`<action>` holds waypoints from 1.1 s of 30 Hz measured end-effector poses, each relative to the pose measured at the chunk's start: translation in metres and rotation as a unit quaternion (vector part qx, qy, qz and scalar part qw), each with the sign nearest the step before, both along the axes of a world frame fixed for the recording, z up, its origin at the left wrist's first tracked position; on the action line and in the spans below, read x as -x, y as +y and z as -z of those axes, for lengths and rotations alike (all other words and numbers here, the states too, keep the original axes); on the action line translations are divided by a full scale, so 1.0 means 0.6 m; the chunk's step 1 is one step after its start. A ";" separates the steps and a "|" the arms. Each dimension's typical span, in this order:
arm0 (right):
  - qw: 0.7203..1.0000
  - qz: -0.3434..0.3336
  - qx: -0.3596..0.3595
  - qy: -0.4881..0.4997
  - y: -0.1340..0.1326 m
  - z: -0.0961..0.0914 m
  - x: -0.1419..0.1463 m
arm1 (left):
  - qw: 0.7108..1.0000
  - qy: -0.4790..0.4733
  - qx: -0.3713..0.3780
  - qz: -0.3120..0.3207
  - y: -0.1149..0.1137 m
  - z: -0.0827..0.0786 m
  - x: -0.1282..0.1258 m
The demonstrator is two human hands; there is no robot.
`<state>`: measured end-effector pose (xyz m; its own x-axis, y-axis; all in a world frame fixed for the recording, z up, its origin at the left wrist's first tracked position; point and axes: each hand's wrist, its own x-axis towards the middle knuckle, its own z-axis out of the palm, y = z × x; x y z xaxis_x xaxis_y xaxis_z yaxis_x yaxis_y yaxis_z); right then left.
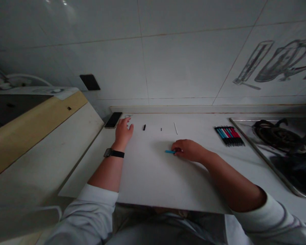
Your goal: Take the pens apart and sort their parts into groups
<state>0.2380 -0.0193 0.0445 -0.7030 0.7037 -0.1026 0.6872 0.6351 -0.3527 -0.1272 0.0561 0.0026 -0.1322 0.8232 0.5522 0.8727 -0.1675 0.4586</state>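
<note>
My right hand (189, 150) rests on the white board (153, 177), fingers curled round a small blue pen part (169, 151) that sticks out to the left. My left hand (123, 132) lies flat near the board's far left corner, fingers stretched out, a black watch on its wrist. Just right of it lie a small black cap (144, 127), a tiny dark piece (161, 129) and a thin white refill (175, 128), all untouched.
A row of several pens (228, 135) in black, blue and red lies at the right. A gas stove (283, 149) fills the far right. A dark phone (113, 119) lies beside my left hand. A wooden counter (33, 136) stands left; tiled wall behind.
</note>
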 end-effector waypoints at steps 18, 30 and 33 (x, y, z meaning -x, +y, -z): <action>0.999 0.042 0.014 0.003 0.000 -0.011 -0.011 | 0.988 0.075 0.129 -0.031 0.030 0.052 0.022; 0.998 0.041 -0.040 0.038 0.008 0.006 -0.011 | 0.984 0.076 0.135 -0.086 0.027 0.054 0.026; 0.997 0.043 -0.052 0.036 0.011 0.011 -0.011 | 0.985 0.070 0.145 -0.069 0.027 0.056 0.029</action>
